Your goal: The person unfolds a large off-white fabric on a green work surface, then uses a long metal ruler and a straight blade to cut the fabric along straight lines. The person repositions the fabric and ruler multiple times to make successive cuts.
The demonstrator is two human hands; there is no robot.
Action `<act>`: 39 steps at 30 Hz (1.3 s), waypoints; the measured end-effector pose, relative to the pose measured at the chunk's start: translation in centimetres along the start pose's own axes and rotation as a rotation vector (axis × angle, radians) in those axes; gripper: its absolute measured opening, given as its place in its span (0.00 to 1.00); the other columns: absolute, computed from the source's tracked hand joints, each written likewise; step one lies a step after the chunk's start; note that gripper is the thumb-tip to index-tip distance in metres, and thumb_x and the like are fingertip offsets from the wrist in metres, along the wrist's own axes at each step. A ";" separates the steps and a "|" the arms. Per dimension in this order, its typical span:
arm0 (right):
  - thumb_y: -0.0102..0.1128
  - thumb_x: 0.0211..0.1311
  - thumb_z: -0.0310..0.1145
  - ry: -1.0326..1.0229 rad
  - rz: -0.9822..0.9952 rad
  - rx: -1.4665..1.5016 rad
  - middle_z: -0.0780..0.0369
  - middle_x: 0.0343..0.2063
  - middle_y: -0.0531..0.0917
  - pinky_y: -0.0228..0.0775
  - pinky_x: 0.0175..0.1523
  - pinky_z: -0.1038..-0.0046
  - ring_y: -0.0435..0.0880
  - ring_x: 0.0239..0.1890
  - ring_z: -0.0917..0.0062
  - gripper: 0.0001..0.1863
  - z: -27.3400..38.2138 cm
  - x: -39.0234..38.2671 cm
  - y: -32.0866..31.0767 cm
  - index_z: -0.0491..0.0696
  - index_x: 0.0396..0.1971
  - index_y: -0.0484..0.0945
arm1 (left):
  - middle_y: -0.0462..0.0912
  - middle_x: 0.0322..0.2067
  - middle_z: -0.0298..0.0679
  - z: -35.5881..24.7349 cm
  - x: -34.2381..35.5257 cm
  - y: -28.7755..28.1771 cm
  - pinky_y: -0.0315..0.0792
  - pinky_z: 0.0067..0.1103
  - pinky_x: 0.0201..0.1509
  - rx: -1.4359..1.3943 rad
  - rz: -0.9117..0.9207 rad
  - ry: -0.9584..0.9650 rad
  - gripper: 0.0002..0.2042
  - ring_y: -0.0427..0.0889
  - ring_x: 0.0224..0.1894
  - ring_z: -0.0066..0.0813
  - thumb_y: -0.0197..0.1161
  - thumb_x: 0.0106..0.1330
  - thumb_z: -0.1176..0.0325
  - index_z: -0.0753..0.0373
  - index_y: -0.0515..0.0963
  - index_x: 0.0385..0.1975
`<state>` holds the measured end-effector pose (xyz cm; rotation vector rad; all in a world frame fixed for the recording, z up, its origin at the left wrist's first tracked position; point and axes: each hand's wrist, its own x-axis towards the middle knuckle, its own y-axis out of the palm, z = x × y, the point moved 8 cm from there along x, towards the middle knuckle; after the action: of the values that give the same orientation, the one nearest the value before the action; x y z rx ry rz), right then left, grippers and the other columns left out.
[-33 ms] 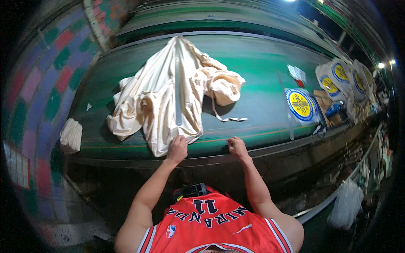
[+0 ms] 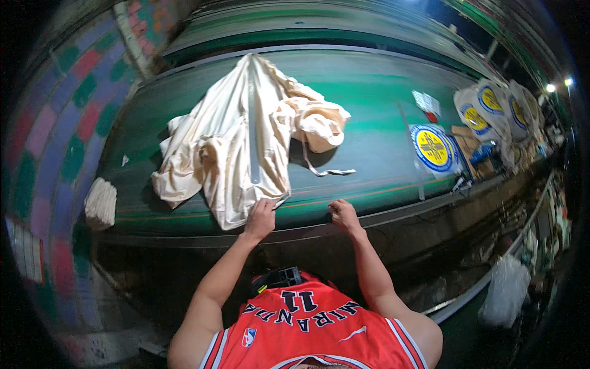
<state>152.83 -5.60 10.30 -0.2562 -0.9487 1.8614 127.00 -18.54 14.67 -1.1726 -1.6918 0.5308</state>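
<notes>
A crumpled cream cloth (image 2: pixel 224 166) lies on the green table, rising to a peak at the far end. A long grey metal ruler (image 2: pixel 254 138) lies lengthwise down its middle. At the cloth's near edge, my left hand (image 2: pixel 261 220) has its fingers closed on the fabric, just below the ruler's near end. To the right, apart from the cloth, my right hand (image 2: pixel 345 216) is held closed over the table's front edge; whatever is between its fingertips is too small to make out. A thin cloth strip (image 2: pixel 332 172) trails from the bundle's right side.
On the table's right lie a round blue-and-yellow printed sheet (image 2: pixel 433 149), a small white-and-red packet (image 2: pixel 426 103), a blue tool (image 2: pixel 484 151) and printed cream bags (image 2: pixel 488 101). A folded white cloth stack (image 2: pixel 101 204) sits at the left corner. Clear plastic (image 2: pixel 505 292) hangs lower right.
The table and everything on it sit slightly farther left in the picture. Both hands keep nearly the same pose, the left still at the cloth's near edge.
</notes>
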 end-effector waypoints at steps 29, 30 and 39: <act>0.60 0.58 0.27 0.341 -0.698 -0.105 0.52 0.36 0.84 0.73 0.51 0.63 0.82 0.42 0.58 0.08 -20.6 -6.7 -22.8 0.40 0.35 0.83 | 0.75 0.45 0.50 -17.7 14.6 26.5 0.73 0.36 0.53 -0.370 0.635 0.148 0.12 0.77 0.48 0.50 0.63 0.62 0.68 0.65 0.77 0.44; 0.60 0.57 0.27 0.331 -0.717 -0.150 0.51 0.37 0.83 0.73 0.51 0.62 0.82 0.43 0.57 0.08 -21.9 -5.6 -23.3 0.40 0.35 0.82 | 0.75 0.44 0.50 -17.5 15.2 27.4 0.73 0.36 0.52 -0.377 0.655 0.100 0.12 0.78 0.46 0.50 0.63 0.62 0.68 0.65 0.77 0.44; 0.58 0.60 0.24 0.816 -0.276 -0.505 0.48 0.49 0.75 0.73 0.57 0.58 0.75 0.53 0.53 0.16 -30.4 0.6 -24.4 0.41 0.49 0.73 | 0.82 0.42 0.53 -19.0 16.5 30.4 0.74 0.37 0.52 -0.380 0.734 0.055 0.13 0.81 0.48 0.50 0.61 0.64 0.66 0.68 0.78 0.42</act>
<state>185.83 14.94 7.29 -1.0425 -0.7907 1.0678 156.74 6.29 7.10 -2.0870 -1.3078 0.6169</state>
